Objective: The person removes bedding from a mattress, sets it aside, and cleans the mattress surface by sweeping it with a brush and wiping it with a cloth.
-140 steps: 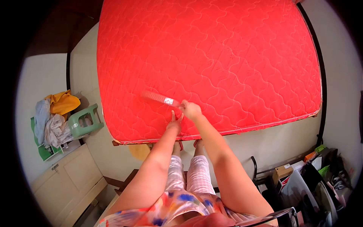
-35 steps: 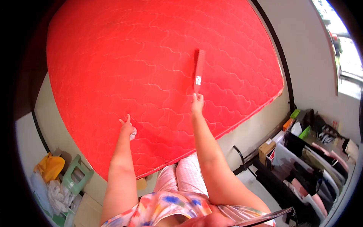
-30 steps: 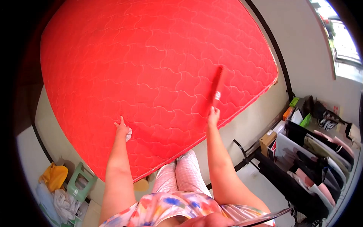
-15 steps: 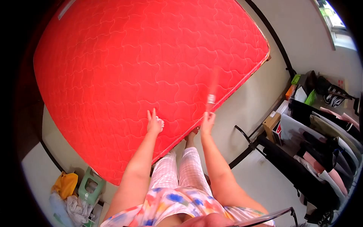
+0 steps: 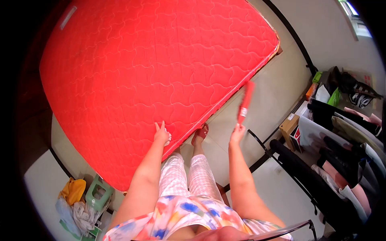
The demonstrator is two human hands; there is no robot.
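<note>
1. One hand, the right hand (image 5: 236, 135), holds a red brush (image 5: 245, 105) closed between thumb and fingers, at its handle end, between 3 and 4 o'clock from the middle of the view.
2. From this hand the brush points between 12 and 1 o'clock; it is somewhat blurred, and a white label (image 5: 243, 112) sits near the handle.
3. The brush tip appears close beside the mattress edge; whether they touch, I cannot tell.
4. At 8 o'clock, the left hand (image 5: 161, 135) stretches two fingers, and its other fingers are curled on a white crumpled thing (image 5: 168, 139).
5. This hand is over the red mattress (image 5: 152, 60), which fills the view from 8 to 1 o'clock.
6. Close to the mattress edge, toward 5 o'clock, one foot wears a red slipper (image 5: 200, 133).
7. Farther, at 3 o'clock, there is a cardboard box (image 5: 288, 125).
8. At 8 o'clock, a green stool (image 5: 96, 201) stands beside a yellow cloth (image 5: 73, 190).
9. At 2 o'clock, a window (image 5: 350, 9) is partly visible.
</note>
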